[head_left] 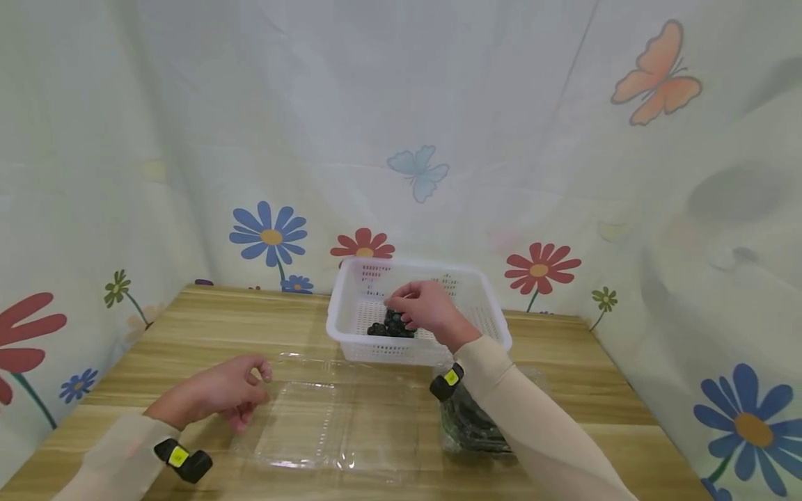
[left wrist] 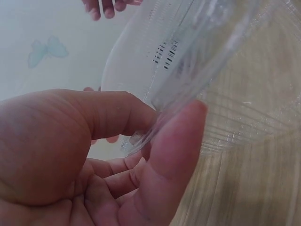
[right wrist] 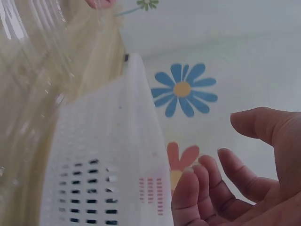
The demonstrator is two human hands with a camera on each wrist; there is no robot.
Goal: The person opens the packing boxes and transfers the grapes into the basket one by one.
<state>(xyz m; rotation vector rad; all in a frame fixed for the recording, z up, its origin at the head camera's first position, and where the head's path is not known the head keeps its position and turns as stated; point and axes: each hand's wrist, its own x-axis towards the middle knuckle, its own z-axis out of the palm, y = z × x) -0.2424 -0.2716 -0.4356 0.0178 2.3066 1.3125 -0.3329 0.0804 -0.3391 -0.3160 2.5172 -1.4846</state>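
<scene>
Sleeves point(head_left: 557, 428), hands point(head_left: 232, 386) point(head_left: 429, 308), container point(head_left: 332, 421), fruit point(head_left: 396, 324) in basket point(head_left: 376, 353)

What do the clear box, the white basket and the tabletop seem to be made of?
Clear box: apparently thin, glossy plastic; see-through walls with bright glints.
White basket: probably moulded plastic, smooth-looking; rounded rim and regular slots.
Tabletop: brown, grained like wood, smooth-looking; real wood or printed laminate, I cannot tell.

Open clear container point(head_left: 335, 421) before white basket point(head_left: 401, 353)
</scene>
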